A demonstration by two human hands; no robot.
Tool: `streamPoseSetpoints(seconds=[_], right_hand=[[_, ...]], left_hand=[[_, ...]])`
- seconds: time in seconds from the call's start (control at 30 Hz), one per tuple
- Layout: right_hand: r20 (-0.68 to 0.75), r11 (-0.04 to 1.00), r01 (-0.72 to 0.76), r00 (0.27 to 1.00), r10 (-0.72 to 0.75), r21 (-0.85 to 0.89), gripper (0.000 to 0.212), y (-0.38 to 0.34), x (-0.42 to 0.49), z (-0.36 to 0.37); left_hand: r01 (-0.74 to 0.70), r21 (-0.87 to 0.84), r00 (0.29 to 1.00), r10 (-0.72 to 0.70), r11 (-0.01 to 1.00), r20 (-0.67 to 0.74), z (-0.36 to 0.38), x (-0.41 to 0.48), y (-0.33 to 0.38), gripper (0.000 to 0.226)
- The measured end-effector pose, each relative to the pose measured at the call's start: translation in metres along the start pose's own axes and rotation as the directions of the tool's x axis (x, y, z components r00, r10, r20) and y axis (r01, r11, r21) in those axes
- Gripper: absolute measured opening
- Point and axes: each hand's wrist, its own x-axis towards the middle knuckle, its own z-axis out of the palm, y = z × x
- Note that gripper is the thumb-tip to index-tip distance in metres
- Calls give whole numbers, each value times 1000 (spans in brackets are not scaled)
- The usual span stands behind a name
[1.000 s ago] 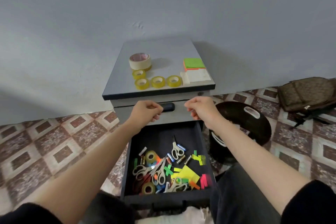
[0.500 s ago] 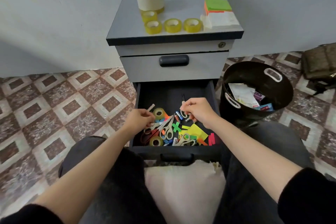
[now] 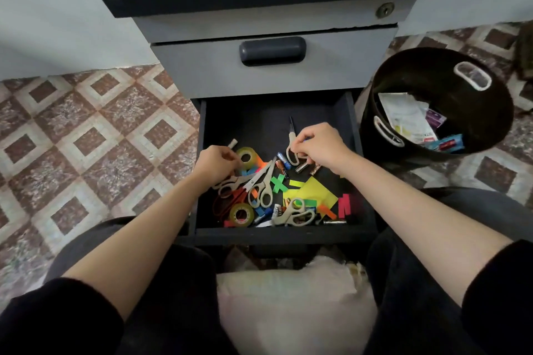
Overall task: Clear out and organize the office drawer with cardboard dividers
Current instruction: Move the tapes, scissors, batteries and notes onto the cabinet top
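we reach into the open drawer (image 3: pixel 277 112): our right hand (image 3: pixel 320 144) has its fingers pinched on a pair of scissors (image 3: pixel 292 145), our left hand (image 3: pixel 215 163) has its fingers curled among the clutter, grasp unclear; the bin (image 3: pixel 438 101) stands beside for discards.

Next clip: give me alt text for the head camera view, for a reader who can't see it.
Both hands reach into an open black drawer cluttered with scissors, tape rolls, batteries and coloured sticky notes; the right hand pinches the handle of grey scissors, the left hand fingers items beside a tape roll. A black bin holding paper scraps stands right of the cabinet.
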Motion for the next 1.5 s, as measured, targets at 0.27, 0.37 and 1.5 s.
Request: streamPoseSetpoints(seconds=[0.27,0.37,1.5], right_hand=[[-32,948,-84,996,77,-307,20,34,37,21],[-2,916,-187,980,200,-355,21,50,41,23],[427,985,-153,898,104,81,12,19,27,8]], left_hand=[[-68,195,991,44,978,129,23,17,-9,11],[-166,237,972,119,957,201,29,19,-2,13],[-223,34,871,183,974,455,32,5,30,33]])
